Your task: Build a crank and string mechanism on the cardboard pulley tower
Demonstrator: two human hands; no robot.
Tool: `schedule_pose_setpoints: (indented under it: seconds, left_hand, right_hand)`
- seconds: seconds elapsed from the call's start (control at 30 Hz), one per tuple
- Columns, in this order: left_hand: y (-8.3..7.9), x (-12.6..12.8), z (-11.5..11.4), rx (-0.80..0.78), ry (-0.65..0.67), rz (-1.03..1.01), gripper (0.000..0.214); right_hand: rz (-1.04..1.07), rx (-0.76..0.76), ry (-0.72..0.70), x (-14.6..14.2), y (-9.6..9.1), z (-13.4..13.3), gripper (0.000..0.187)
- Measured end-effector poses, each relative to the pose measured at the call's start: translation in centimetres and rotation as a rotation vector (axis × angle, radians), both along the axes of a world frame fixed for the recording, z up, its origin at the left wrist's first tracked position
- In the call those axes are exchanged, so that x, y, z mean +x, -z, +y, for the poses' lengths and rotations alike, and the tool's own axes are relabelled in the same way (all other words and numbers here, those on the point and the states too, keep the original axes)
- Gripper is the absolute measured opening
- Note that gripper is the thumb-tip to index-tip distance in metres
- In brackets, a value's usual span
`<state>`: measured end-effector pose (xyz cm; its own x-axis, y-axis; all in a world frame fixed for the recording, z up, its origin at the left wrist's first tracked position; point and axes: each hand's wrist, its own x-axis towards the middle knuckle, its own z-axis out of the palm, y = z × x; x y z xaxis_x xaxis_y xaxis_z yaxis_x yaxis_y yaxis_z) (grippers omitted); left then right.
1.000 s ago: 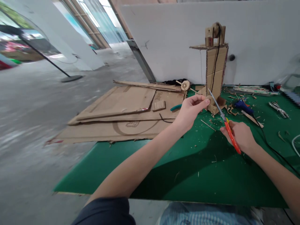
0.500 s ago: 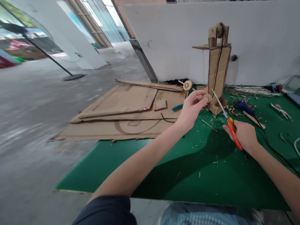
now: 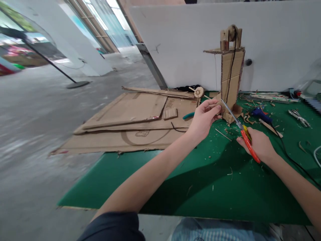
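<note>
A: Above the green tabletop (image 3: 175, 177), toward 1 o'clock: left hand (image 3: 203, 119) closed in a pinch on a small cardboard piece (image 3: 218, 106), thumb and fingertips at its edge.

B: And the right hand (image 3: 259, 145)?

A: Wrapped tight around the orange handles of the scissors (image 3: 242, 130), at 4 o'clock from the left hand. Blades nearly closed, tip touching or just beside the small cardboard piece; hard to tell which.

B: Around them?

A: Upright cardboard tower (image 3: 231, 77) just beyond the piece at 12 o'clock, black cord down its face. Flat cardboard sheets (image 3: 130, 124) off at 9 o'clock. Blue glue gun (image 3: 260, 115) and metal pliers (image 3: 298, 117) out toward 3 o'clock, scraps scattered everywhere.

B: Feel of the piece?

A: Probably very light, stiff yet easy to crease or crush; dry, not slippery. Best taken by the rim between thumb and fingertips, clear of the blades, gently enough not to dent it.
</note>
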<state>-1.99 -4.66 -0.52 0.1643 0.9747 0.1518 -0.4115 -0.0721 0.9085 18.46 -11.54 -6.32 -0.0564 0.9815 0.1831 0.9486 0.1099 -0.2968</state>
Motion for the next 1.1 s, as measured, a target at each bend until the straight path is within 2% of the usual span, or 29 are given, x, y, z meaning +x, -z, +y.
schedule_pose_setpoints:
  seconds: [0.1,0.23,0.37,0.57,0.8,1.1]
  left_hand:
    - [-0.02,0.01,-0.07,-0.018,0.021,-0.012,0.018]
    - [0.06,0.05,-0.08,-0.008,-0.016,0.032,0.023]
    - [0.11,0.10,-0.06,0.003,-0.052,0.026,0.020]
    - [0.06,0.12,-0.09,0.019,-0.031,0.000,0.019]
    - [0.10,0.16,-0.16,0.040,-0.040,0.060,0.020]
    - [0.25,0.04,0.00,-0.014,-0.041,-0.047,0.028]
  right_hand:
    - [-0.021,-0.009,0.013,-0.01,-0.05,-0.01,0.036]
    - [-0.029,-0.023,0.023,0.02,-0.11,0.01,0.036]
    - [-0.036,-0.028,0.026,0.05,-0.14,0.04,0.035]
    - [-0.045,-0.037,0.011,0.24,0.01,0.17,0.036]
    - [-0.060,-0.024,0.016,0.00,-0.13,0.01,0.039]
    - [-0.010,-0.032,0.043,0.13,-0.09,0.08,0.044]
